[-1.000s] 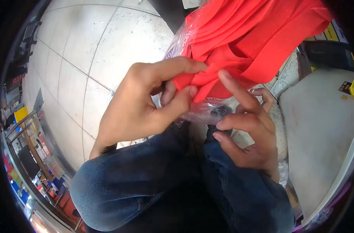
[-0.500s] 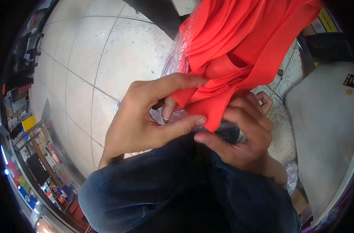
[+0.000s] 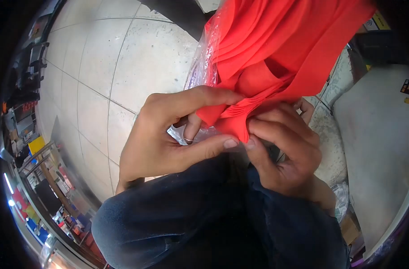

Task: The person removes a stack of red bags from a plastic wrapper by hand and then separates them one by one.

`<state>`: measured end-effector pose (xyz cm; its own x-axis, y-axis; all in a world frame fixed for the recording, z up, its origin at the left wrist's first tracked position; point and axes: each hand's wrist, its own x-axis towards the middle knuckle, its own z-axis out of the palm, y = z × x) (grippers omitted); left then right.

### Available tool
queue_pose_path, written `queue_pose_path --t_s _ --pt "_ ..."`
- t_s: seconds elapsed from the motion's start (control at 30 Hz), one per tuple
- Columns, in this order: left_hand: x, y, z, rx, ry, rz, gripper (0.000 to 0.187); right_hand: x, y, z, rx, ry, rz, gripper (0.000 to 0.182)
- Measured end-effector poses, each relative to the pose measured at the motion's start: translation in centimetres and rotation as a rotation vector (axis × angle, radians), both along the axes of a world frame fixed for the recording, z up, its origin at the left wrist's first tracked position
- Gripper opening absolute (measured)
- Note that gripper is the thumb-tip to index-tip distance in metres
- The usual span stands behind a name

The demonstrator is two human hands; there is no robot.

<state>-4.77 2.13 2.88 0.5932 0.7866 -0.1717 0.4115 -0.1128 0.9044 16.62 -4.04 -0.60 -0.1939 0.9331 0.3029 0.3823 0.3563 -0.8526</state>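
Observation:
A stack of folded red fabric [image 3: 267, 40] spreads from the top of the view down to both hands, its lower layers bunched between them. My left hand [image 3: 168, 134] grips the left side of the bunch, with its index finger over the layers and its thumb beneath; a ring shows on one finger. My right hand [image 3: 285, 148] pinches the lower tip of the red fabric between thumb and fingers. Clear plastic wrap [image 3: 204, 62] lies along the fabric's left edge, and more of it shows under my left hand.
Pale floor tiles [image 3: 92, 76] lie beyond my left hand. A grey panel [image 3: 375, 148] stands at the right, near a dark object and a yellow-labelled box [image 3: 378, 21]. Shelving with mixed items [image 3: 47, 197] lines the left edge. My dark-clothed legs [image 3: 168, 215] are below.
My right thumb has moved up and closed onto the fabric's lower tip, which is now narrower and more gathered. My left hand has barely moved.

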Motion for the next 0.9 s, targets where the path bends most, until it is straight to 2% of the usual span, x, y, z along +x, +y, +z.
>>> queue_pose_path --t_s 0.13,0.27,0.33,0.43,0.5,0.6,0.67,0.77,0.9 --pt "0.4 0.0 0.4 -0.042 0.042 0.024 0.053 0.0 0.2 0.8 -0.091 0.153 0.023 0.018" --pt "0.0 0.1 0.1 -0.010 -0.016 -0.003 0.052 0.0 0.0 -0.1 -0.039 0.099 0.004 0.018" --pt "0.1 0.2 0.3 -0.012 -0.025 -0.021 0.051 0.2 0.2 -0.1 0.044 -0.008 0.018 0.017" --pt "0.5 0.1 0.4 0.007 0.020 -0.026 0.042 -0.2 -0.3 -0.2 -0.008 0.111 -0.050 0.015" --pt "0.7 -0.4 -0.6 0.090 -0.067 0.171 0.024 0.3 0.0 0.1 0.017 0.084 -0.039 0.015" --pt "0.6 -0.4 -0.3 0.019 -0.028 0.243 0.014 0.8 -0.3 0.4 0.031 0.016 -0.027 0.016" --pt "0.7 -0.4 -0.7 0.036 -0.066 0.251 0.012 0.8 -0.6 0.0 0.016 -0.020 -0.028 0.017" --pt "0.9 -0.4 -0.9 0.079 -0.073 0.270 0.010 0.7 -0.5 -0.6 0.214 -0.005 -0.074 0.020" --pt "0.9 -0.3 -0.9 0.092 -0.070 0.254 0.011 0.7 -0.4 -0.4 0.195 -0.006 -0.062 0.019"
